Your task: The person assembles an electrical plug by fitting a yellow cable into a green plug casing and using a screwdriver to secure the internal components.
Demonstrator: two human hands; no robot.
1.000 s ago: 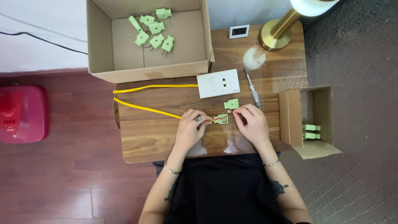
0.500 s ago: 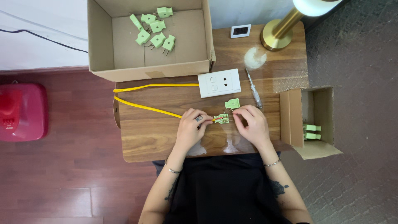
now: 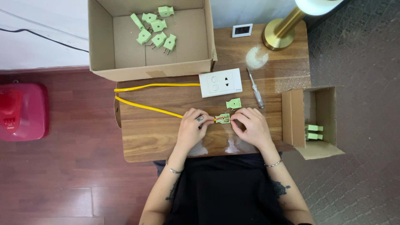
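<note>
Pinching open green plug half (image 3: 223, 118) from both sides near table's (image 3: 158, 137) front edge, mid-width: left hand (image 3: 192, 129) grasps yellow cable (image 3: 146, 107) end where wires enter plug, right hand (image 3: 249, 126) fingertips grip plug's other side. Plug cover (image 3: 233, 103) lies just behind, screwdriver (image 3: 255, 88) beside it, white socket plate (image 3: 220, 82) further back. Large cardboard box (image 3: 150, 68) at back-left corner holds green plugs (image 3: 157, 29). Small box (image 3: 318, 121) at right edge.
</note>
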